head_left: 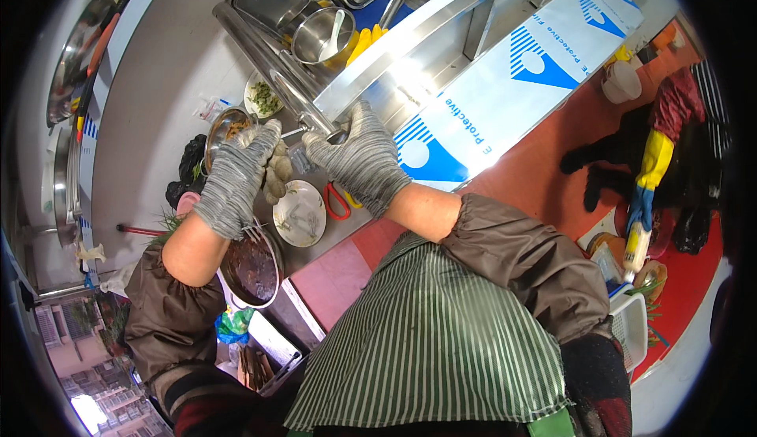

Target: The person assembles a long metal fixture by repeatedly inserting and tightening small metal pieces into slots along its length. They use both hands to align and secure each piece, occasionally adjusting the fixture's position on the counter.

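Both my hands wear grey knitted gloves and meet over the metal counter. My left hand point(236, 171) is curled closed on a thin metal rod point(292, 132) that juts toward the right; its held end is hidden in the glove. My right hand point(361, 157) wraps round the lower end of a long shiny metal tube point(272, 70), where the rod's tip meets it. How the two join cannot be made out. Just under the hands lie a white plate point(300, 228) with a patterned centre and a pair of red-handled scissors point(337, 203).
Left of my hands stand a bowl of chopped greens point(262, 100) and a metal bowl point(214, 141) of brown food. A pot of dark contents point(254, 267) is below my left wrist. Film-covered metal panelling point(544, 47) runs right. Another person's yellow-and-blue glove point(653, 161) shows far right.
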{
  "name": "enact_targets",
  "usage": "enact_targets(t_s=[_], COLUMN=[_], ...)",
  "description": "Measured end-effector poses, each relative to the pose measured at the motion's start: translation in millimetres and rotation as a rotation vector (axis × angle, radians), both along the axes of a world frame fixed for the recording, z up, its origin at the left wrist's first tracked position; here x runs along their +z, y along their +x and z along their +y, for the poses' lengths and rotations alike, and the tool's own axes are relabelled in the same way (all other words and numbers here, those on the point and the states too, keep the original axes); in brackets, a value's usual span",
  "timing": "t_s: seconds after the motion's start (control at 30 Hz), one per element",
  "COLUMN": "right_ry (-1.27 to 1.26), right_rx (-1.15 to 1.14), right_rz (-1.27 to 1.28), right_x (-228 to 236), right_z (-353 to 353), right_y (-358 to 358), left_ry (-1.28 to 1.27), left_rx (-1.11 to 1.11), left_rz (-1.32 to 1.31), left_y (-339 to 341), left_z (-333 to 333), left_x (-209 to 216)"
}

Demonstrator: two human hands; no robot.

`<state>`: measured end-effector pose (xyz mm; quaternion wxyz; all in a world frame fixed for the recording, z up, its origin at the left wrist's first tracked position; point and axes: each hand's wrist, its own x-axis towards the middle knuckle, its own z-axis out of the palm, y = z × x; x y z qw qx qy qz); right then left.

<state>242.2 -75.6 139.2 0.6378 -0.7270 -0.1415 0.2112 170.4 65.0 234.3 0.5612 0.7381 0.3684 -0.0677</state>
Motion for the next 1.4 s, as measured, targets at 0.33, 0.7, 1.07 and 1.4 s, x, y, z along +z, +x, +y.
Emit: enact_targets(t_s=[0.33, 0.7, 1.07, 1.4], right_ry=[0.048, 0.052, 0.047, 0.189], right_rx=[0.012, 0.023, -0.001, -0.001], right_rz=[0.010, 0.042, -0.022, 0.097], right_x=[-1.4, 1.6, 0.5, -0.4], right_z=[3.5, -1.0, 0.2, 4.7], right_y=[-0.8, -1.6, -0.9, -2.5], left_ry=[1.622, -0.082, 0.599, 1.699], left_rx=[-1.227, 0.070, -0.413, -1.224], left_rz=[-0.310, 0.063, -0.029, -0.268], left_y=[4.6, -0.9, -5.2, 3.7], left_z=[12.5, -23.8, -10.7, 28.2], left_x=[9.6, 16.5, 11.0, 2.0])
